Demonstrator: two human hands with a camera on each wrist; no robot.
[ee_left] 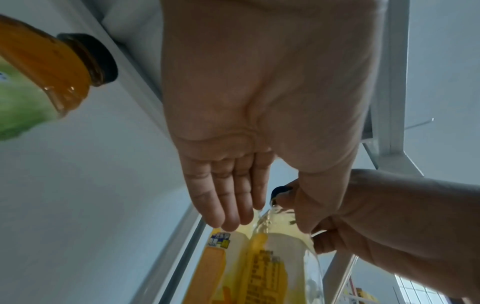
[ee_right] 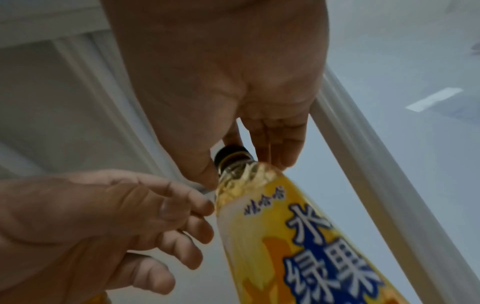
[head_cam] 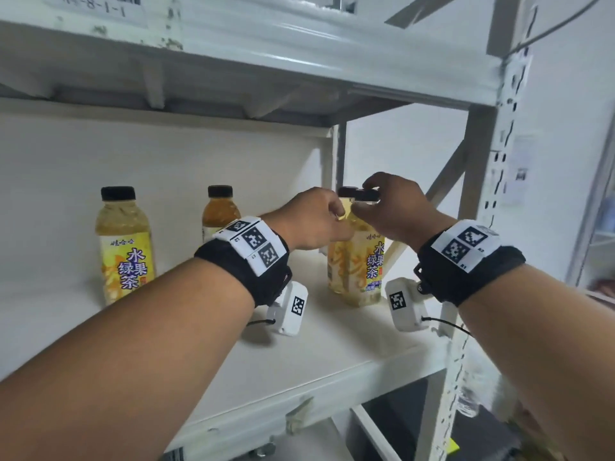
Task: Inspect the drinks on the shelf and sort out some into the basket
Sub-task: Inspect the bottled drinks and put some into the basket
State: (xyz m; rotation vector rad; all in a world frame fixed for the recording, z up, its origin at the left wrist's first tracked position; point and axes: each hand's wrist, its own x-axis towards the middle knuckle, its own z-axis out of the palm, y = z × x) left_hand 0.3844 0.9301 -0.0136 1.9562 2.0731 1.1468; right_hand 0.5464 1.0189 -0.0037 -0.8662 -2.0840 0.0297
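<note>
Three tea bottles with black caps stand on the white shelf board (head_cam: 332, 354). The right one, a yellow-labelled bottle (head_cam: 356, 271) (ee_left: 259, 267) (ee_right: 298, 236), is held at its top by both hands. My right hand (head_cam: 392, 207) (ee_right: 241, 164) grips its black cap (head_cam: 357, 194) (ee_right: 231, 153) between thumb and fingers. My left hand (head_cam: 319, 217) (ee_left: 267, 222) holds the neck and shoulder just below, thumb on one side and fingers on the other. A second yellow-labelled bottle (head_cam: 124, 247) stands at the left. A darker orange bottle (head_cam: 219, 211) (ee_left: 46, 67) stands behind my left wrist. No basket is in view.
The upper shelf beam (head_cam: 266, 61) runs close overhead. A perforated white upright post (head_cam: 509, 128) stands at the right, with a diagonal brace behind the held bottle. Below the shelf at lower right lies a dark surface (head_cam: 416, 420) with a clear plastic bottle (head_cam: 466, 404) near it.
</note>
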